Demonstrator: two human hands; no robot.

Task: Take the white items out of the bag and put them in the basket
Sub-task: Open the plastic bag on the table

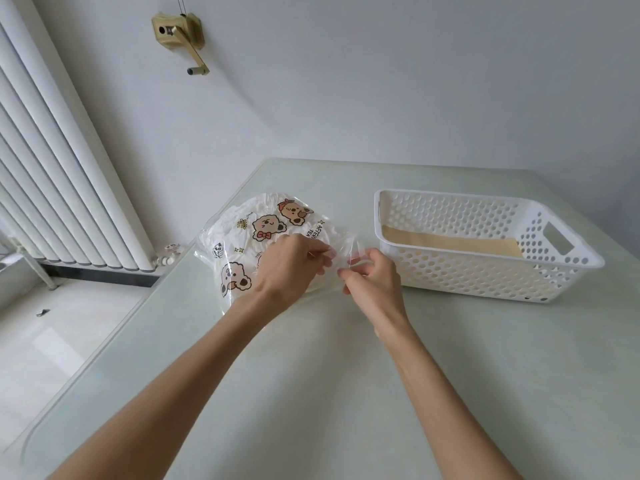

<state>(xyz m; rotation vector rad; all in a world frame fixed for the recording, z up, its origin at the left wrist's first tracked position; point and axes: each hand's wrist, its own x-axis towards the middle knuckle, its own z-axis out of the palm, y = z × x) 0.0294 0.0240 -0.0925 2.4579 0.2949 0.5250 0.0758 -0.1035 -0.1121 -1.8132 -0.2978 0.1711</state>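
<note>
- Bag (242, 233): clear plastic printed with cartoon bears, lies flat on the pale green table (311, 393), left of centre, near the table's left edge.
- White items (235, 220): crumpled white pieces visible through the plastic, all inside the bag. Count cannot be told.
- Left hand (287, 268): rests over the right-hand part of the bag, fingers curled, fingertips pinching the clear film at the bag's open edge.
- Right hand (372, 282): just beside the left hand, fingers curled, thumb and forefinger pinching the same loose clear film from the other side. The two hands' fingertips are close together but apart, with film stretched between them.
- Basket (554, 271): white plastic with round holes and a handle slot in its right end wall, stands upright on the table to the right of the hands, near but not touching them.
- Paper (450, 242): a tan sheet lies flat on the basket floor. No white item shows in the basket.
- Radiator (62, 174): white ribbed panel, stands at the left wall.
- Crank (183, 39): a brass-coloured fitting with a handle, fixed to the wall above.
</note>
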